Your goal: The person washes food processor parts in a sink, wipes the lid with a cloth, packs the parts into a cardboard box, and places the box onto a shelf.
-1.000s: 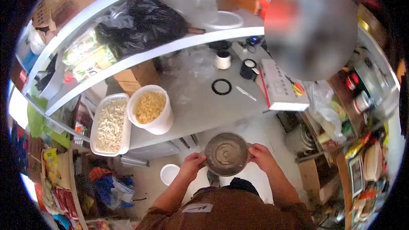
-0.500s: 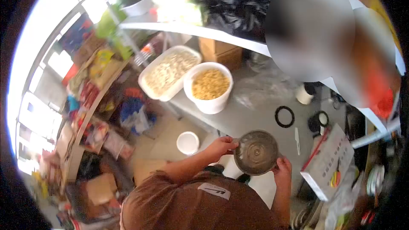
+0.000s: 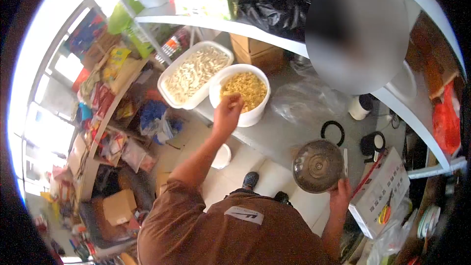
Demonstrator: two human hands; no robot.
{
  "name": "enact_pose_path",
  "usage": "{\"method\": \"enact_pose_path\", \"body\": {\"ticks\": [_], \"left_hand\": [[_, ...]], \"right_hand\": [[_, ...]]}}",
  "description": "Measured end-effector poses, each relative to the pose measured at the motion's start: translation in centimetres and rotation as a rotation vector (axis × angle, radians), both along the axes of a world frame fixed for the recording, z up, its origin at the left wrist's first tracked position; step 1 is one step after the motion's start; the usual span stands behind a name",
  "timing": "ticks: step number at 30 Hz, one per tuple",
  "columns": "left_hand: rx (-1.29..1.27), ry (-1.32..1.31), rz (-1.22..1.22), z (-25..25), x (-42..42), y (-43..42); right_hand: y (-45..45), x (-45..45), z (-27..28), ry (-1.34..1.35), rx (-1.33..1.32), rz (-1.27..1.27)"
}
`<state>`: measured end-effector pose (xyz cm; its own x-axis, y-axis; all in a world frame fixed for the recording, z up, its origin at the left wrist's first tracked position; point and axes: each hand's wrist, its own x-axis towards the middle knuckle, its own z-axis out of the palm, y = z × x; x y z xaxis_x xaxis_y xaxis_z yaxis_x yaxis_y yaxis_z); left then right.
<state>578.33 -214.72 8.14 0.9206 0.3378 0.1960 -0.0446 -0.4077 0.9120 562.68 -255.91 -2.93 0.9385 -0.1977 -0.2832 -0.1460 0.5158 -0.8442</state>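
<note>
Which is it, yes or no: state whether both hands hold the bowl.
No, only the right hand holds the bowl; the left hand is at the white bucket.

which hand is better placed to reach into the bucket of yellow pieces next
Left, most likely: the left hand appears over the white bucket, close to the yellow pieces. The right hand is farther away and holding the grey bowl.
</note>
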Motion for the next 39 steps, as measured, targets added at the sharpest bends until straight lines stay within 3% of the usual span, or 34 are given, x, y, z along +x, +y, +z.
{"method": "enact_pose_path", "body": {"ticks": [2, 4, 6, 8, 11, 13, 14, 15, 18, 19, 22, 23, 25, 30, 33, 39], "left_hand": [[0.163, -0.111, -0.024, -2.8, 6.9, 2.7], [0.009, -0.094, -0.013, -3.3, 13.6, 3.3], [0.137, 0.138, 0.002, -2.1, 19.4, 3.8], [0.137, 0.019, 0.039, -3.5, 24.1, 3.4], [0.026, -0.235, -0.325, -14.0, 38.1, 9.3], [0.626, -0.19, -0.371, -12.3, 37.8, 8.4], [1.332, -0.032, -0.188, -10.6, 36.8, 8.3], [1.075, -0.326, -0.201, -14.5, 40.6, 10.4], [0.855, 0.253, -0.047, -7.9, 34.8, 8.0], [1.03, 0.11, -0.053, -9.6, 36.3, 9.9], [0.898, 0.04, -0.098, -9.1, 35.5, 8.5], [0.15, 0.053, -0.109, -6.6, 32.3, 5.5], [-0.734, 0.084, -0.068, -3.0, 27.6, 1.3], [-0.828, 0.084, -0.194, -1.9, 23.9, -1.6], [-0.728, 0.136, -0.22, -3.3, 23.1, -1.4], [-0.713, 0.077, -0.583, -3.2, 14.9, -3.8]], "right_hand": [[0.7, -0.6, 1.3, -0.063, 0.006, -0.122], [0.5, -2.2, -0.1, -0.02, -0.263, -0.256], [1.7, -2.5, 2.0, -0.041, 0.013, -0.273], [3.1, -3.5, 3.1, -0.062, 0.027, -0.351], [3.8, -5.7, 2.9, -0.065, 0.066, -0.42], [4.8, -6.6, 3.8, -0.056, 0.083, -0.457], [5.1, -7.1, 3.6, -0.05, 0.084, -0.482], [5.4, -7.5, 3.2, -0.005, 0.048, -0.554], [5.7, -7.8, 2.8, 0.048, 0.025, -0.619], [5.6, -7.8, 2.7, 0.049, 0.034, -0.599], [4.3, -8.2, 0.8, 0.018, 0.053, -0.542], [4.2, -8.2, 0.8, 0.025, 0.053, -0.546], [4.0, -7.6, 1.1, 0.037, 0.094, -0.56], [3.5, -5.9, 2.1, -0.005, 0.076, -0.557], [2.4, -5.7, 2.0, -0.052, 0.088, -0.515], [-0.2, -7.2, -0.5, -0.088, 0.093, -0.431]]}}
